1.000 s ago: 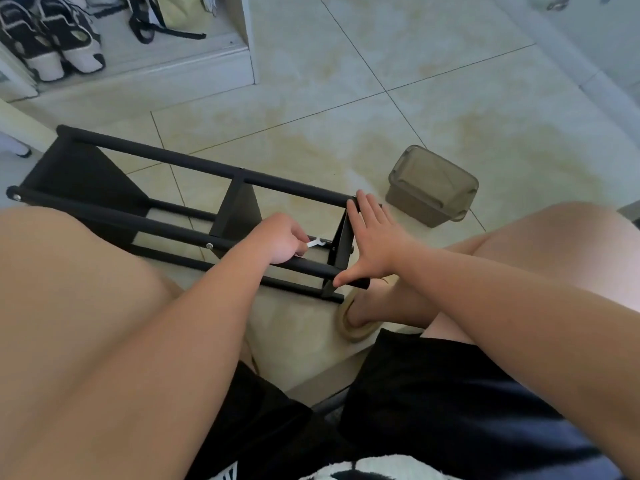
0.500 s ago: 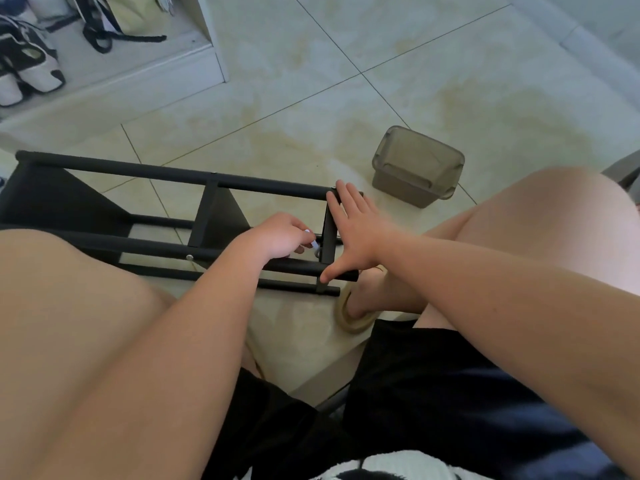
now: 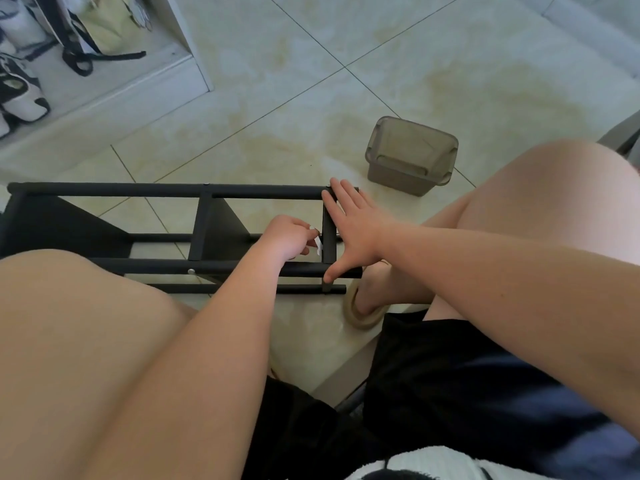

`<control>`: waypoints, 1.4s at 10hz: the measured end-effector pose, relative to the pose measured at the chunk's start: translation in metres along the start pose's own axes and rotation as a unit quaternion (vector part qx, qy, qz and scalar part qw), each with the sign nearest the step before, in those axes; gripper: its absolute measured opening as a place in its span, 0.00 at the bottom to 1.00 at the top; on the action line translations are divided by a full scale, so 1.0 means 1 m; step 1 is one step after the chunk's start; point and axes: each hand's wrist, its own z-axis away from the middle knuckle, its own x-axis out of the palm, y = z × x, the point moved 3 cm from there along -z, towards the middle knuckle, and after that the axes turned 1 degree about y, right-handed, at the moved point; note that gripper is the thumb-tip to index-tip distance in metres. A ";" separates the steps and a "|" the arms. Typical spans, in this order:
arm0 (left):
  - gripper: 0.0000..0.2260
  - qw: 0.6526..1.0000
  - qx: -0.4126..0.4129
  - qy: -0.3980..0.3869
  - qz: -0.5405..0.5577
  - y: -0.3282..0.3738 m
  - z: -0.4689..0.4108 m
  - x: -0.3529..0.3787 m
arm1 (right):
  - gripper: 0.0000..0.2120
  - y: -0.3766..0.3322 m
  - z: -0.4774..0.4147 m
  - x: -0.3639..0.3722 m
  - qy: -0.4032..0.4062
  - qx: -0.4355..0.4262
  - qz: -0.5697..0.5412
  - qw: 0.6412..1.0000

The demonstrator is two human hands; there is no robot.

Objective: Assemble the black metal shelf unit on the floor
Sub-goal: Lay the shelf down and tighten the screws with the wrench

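Note:
The black metal shelf unit (image 3: 173, 191) lies on its side on the tiled floor between my knees, its long tubes running left to right. My right hand (image 3: 356, 225) presses flat with straight fingers against the frame's right end panel, thumb down on the near tube. My left hand (image 3: 287, 237) is inside the frame just left of that panel, fingers curled round a small white tool (image 3: 317, 241) held against the panel. The tool's tip is partly hidden by my fingers.
A grey-brown translucent plastic box (image 3: 412, 155) stands on the floor just beyond the shelf's right end. A white ledge (image 3: 114, 102) at upper left carries shoes (image 3: 20, 95) and a bag (image 3: 104, 26). My foot in a sandal (image 3: 363, 306) rests beside the shelf's end.
The view has swung so the shelf now lies level across the picture. My left hand has kept working the small white tool at the end panel; my right hand stays pressed on it.

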 end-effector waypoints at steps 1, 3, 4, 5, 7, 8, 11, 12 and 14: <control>0.06 1.000 -0.001 0.001 0.004 0.000 -0.001 0.002 | 0.76 0.000 0.000 0.000 0.001 0.001 -0.001 1.000; 0.07 1.000 0.023 -0.010 0.019 -0.001 -0.003 0.002 | 0.76 0.001 -0.002 0.001 -0.002 0.002 -0.004 1.000; 0.07 0.999 0.030 -0.018 0.006 0.000 -0.002 0.001 | 0.76 0.001 -0.002 0.001 0.000 0.002 -0.005 1.000; 0.09 0.999 0.029 -0.023 -0.002 0.001 0.000 0.002 | 0.76 0.000 -0.002 0.002 -0.001 0.002 -0.004 1.000; 0.09 0.999 0.011 -0.030 -0.021 0.003 0.003 -0.003 | 0.76 0.000 -0.002 0.002 -0.001 0.002 -0.002 1.000; 0.09 0.999 0.009 -0.033 -0.033 0.004 0.004 -0.003 | 0.76 -0.001 -0.002 0.002 -0.001 0.002 -0.003 1.000; 0.07 1.000 0.018 -0.018 -0.002 0.005 0.004 -0.001 | 0.76 -0.002 -0.001 0.000 -0.006 0.000 0.000 1.000; 0.08 0.999 0.005 -0.027 -0.017 0.005 0.005 0.000 | 0.76 -0.002 -0.001 0.000 -0.006 0.000 0.000 1.000; 0.10 0.997 -0.012 -0.052 -0.053 0.007 0.006 0.000 | 0.76 -0.002 -0.001 0.000 -0.005 -0.001 -0.005 1.000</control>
